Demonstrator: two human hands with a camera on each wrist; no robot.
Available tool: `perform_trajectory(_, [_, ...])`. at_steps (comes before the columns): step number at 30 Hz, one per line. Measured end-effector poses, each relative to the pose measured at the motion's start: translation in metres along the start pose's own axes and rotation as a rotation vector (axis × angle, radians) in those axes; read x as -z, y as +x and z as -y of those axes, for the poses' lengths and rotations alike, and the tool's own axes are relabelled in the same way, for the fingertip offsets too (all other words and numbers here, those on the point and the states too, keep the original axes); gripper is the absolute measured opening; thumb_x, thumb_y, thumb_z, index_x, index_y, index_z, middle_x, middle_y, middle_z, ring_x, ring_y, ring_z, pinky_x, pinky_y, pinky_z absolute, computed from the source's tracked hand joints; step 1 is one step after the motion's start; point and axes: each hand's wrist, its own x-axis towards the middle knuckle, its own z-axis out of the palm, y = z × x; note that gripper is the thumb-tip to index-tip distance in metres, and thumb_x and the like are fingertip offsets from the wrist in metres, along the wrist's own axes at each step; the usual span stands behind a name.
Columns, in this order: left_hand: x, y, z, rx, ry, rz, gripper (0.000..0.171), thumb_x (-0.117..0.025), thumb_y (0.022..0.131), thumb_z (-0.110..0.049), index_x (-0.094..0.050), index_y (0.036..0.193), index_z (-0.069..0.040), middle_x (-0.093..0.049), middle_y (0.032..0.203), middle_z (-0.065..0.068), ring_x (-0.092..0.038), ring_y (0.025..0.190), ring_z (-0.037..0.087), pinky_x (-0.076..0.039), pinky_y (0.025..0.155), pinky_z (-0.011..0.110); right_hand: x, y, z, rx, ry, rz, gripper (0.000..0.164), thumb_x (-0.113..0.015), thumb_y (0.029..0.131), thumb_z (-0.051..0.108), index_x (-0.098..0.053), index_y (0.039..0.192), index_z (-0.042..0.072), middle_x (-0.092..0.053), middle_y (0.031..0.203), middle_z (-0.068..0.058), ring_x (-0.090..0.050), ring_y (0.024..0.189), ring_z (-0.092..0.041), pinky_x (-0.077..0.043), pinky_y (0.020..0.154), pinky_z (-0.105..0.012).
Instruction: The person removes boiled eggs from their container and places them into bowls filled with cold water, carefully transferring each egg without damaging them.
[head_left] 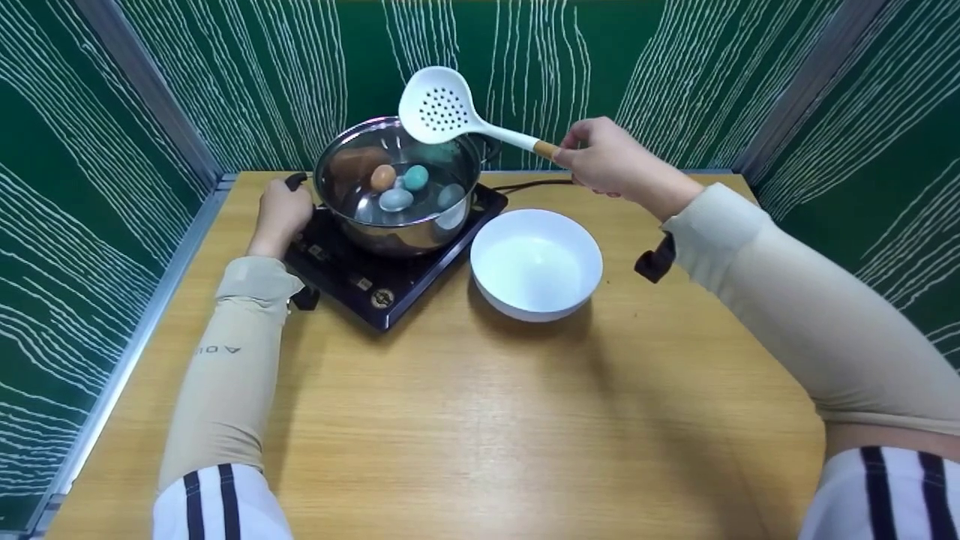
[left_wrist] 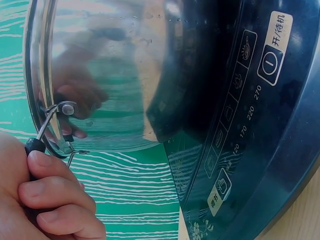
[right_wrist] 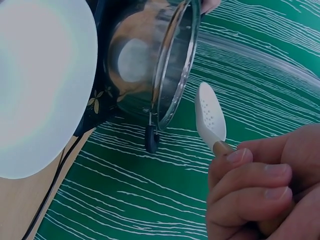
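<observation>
My left hand (head_left: 283, 214) grips the black side handle (left_wrist: 35, 146) of a shiny steel pot (head_left: 397, 232). The pot stands on a black induction cooker (head_left: 345, 281). Inside it lie an orange-brown egg (head_left: 382, 177), a teal egg (head_left: 415, 178) and a pale blue egg (head_left: 396, 199). My right hand (head_left: 611, 161) holds a white slotted spoon (head_left: 442, 105) by its wooden handle (head_left: 545, 149). The spoon's perforated head is raised beside the pot's far rim, overlapping it in the head view. In the right wrist view, the fingers (right_wrist: 250, 182) curl round the handle.
A white bowl (head_left: 536, 262) stands on the wooden table (head_left: 480, 420), right of the cooker. The cooker's black cord (head_left: 536, 182) runs right along the back. Green panels (head_left: 562, 75) with white wavy lines enclose the back and sides.
</observation>
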Motion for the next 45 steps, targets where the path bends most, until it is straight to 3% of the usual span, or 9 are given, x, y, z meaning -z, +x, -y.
perform_trajectory(3, [-0.001, 0.001, 0.000, -0.009, 0.000, -0.010, 0.021, -0.036, 0.108, -0.021, -0.050, 0.109, -0.006, -0.046, 0.100, 0.009, -0.052, 0.088, 0.025, -0.044, 0.070, 0.034, -0.004, 0.008, 0.001, 0.002, -0.021, -0.020, 0.036, -0.050, 0.115, 0.038, -0.055, 0.140, 0.012, -0.053, 0.100, -0.006, -0.046, 0.067, -0.015, -0.039, 0.054, -0.028])
perform_trajectory(9, [-0.002, 0.004, 0.003, -0.037, 0.005, -0.044, 0.018, -0.040, 0.106, -0.019, -0.048, 0.091, -0.012, -0.045, 0.085, 0.004, -0.050, 0.070, 0.019, -0.042, 0.060, 0.031, -0.014, 0.019, 0.001, 0.037, -0.047, -0.083, 0.031, -0.056, 0.114, 0.033, -0.063, 0.133, 0.010, -0.055, 0.116, -0.010, -0.048, 0.083, -0.020, -0.040, 0.062, -0.028])
perform_trajectory(20, [-0.002, 0.003, 0.003, -0.010, -0.005, -0.035, 0.017, -0.039, 0.107, -0.019, -0.048, 0.095, -0.012, -0.044, 0.089, 0.005, -0.051, 0.083, 0.024, -0.040, 0.070, 0.034, -0.031, 0.029, 0.005, 0.081, -0.124, -0.141, 0.030, -0.060, 0.112, 0.030, -0.069, 0.128, 0.007, -0.061, 0.115, -0.013, -0.050, 0.087, -0.023, -0.041, 0.068, -0.033])
perform_trajectory(31, [-0.003, 0.003, 0.002, -0.018, -0.012, -0.042, 0.018, -0.039, 0.108, -0.020, -0.048, 0.094, -0.012, -0.042, 0.091, 0.004, -0.049, 0.087, 0.025, -0.039, 0.074, 0.034, -0.043, 0.033, 0.016, 0.097, -0.180, -0.166, 0.031, -0.061, 0.111, 0.028, -0.072, 0.132, 0.006, -0.070, 0.125, -0.014, -0.058, 0.097, -0.027, -0.048, 0.077, -0.035])
perform_trajectory(45, [-0.001, 0.003, 0.003, -0.026, -0.021, -0.033, 0.021, -0.039, 0.108, -0.019, -0.045, 0.088, -0.015, -0.040, 0.079, -0.002, -0.046, 0.076, 0.020, -0.038, 0.072, 0.034, -0.057, 0.039, 0.025, 0.115, -0.210, -0.151, 0.031, -0.061, 0.111, 0.026, -0.073, 0.131, 0.005, -0.072, 0.125, -0.013, -0.060, 0.100, -0.027, -0.049, 0.081, -0.037])
